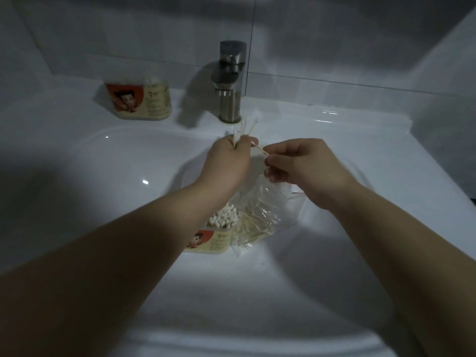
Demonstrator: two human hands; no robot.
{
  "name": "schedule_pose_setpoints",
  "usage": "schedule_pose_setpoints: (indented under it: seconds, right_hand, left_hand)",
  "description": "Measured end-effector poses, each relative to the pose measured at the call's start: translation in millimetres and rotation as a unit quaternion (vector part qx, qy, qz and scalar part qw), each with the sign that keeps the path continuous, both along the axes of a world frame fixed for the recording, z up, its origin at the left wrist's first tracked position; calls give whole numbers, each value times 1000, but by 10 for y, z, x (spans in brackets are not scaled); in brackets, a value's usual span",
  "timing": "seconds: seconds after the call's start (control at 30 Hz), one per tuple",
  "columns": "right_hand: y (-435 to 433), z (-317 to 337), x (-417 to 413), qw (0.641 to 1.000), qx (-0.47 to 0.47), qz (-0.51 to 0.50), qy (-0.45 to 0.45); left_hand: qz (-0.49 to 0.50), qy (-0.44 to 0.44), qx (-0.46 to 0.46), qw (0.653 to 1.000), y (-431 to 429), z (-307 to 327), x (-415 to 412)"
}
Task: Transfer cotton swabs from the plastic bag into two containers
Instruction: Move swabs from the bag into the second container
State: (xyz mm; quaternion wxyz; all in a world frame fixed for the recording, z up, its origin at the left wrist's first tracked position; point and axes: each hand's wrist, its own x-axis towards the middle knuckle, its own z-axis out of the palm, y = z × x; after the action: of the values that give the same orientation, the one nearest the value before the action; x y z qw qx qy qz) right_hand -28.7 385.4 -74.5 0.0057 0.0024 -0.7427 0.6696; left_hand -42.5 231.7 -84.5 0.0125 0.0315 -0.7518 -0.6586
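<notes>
In the basin: swab-filled container touching plastic bag, more swabs inside | right hand grip pinches one swab; left hand grip clamped round a bunch | best: square tips before loading | far ledge: second container.

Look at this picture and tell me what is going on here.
A person handles cotton swabs over a sink. The left hand grips a bunch of swabs; the right hand pinches a single swab. Below them the plastic bag, with swabs inside, lies in the basin beside a full container. A second container stands on the ledge left of the tap.
</notes>
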Motion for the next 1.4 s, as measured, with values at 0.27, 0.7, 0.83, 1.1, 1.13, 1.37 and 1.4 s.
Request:
schedule_pose_setpoints:
  seconds: [0.27, 0.7, 0.83, 1.1, 1.13, 1.37, 1.4]
  right_hand:
    - [-28, 17, 33, 998, 54, 33, 21]
    - [-11, 20, -9, 987, 69, 6, 144]
    - [-26, 42, -1, 988, 25, 11, 149]
    - [16, 62, 17, 969, 159, -13, 189]
    - [14, 57, 21, 967, 184, -10, 178]
    - [12, 72, 20, 974, 192, -1, 123]
    - [22, 74, 10, 974, 191, -14, 119]
  left_hand:
    - [-57, -14, -22, 998, 11, -36, 64]
    - [-213, -84, 86, 970, 41, -16, 142]
    - [-252, -102, 93, 958, 44, -1, 164]
    - [-250, -128, 84, 956, 51, 26, 184]
    - [-247, -127, 86, 957, 56, 29, 188]
    - [-204, -120, 95, 967, 37, 29, 161]
    - [-196, -121, 95, 968, 31, 23, 149]
